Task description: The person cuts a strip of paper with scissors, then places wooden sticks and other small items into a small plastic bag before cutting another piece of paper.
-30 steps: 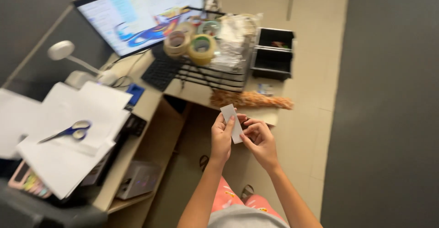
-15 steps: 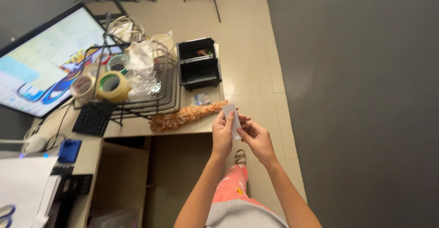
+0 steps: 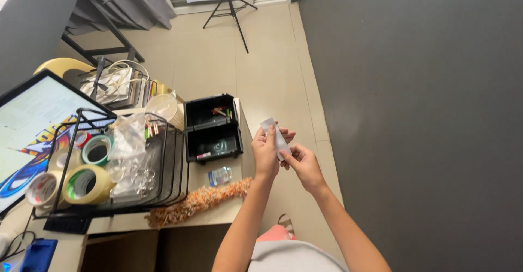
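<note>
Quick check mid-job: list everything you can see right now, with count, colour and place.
small white paper slip: one, white, held in both hands
black plastic bin trays: two, black, desk edge
black wire rack: one, black, on desk
tape rolls: several, yellowish, green and other colours, left in rack
clear plastic bags: a few, clear, in rack
orange fuzzy duster: one, orange, desk front
monitor: one, lit, far left
tripod: one, black, on floor
left hand: grips slip
right hand: pinches slip's lower end
</note>
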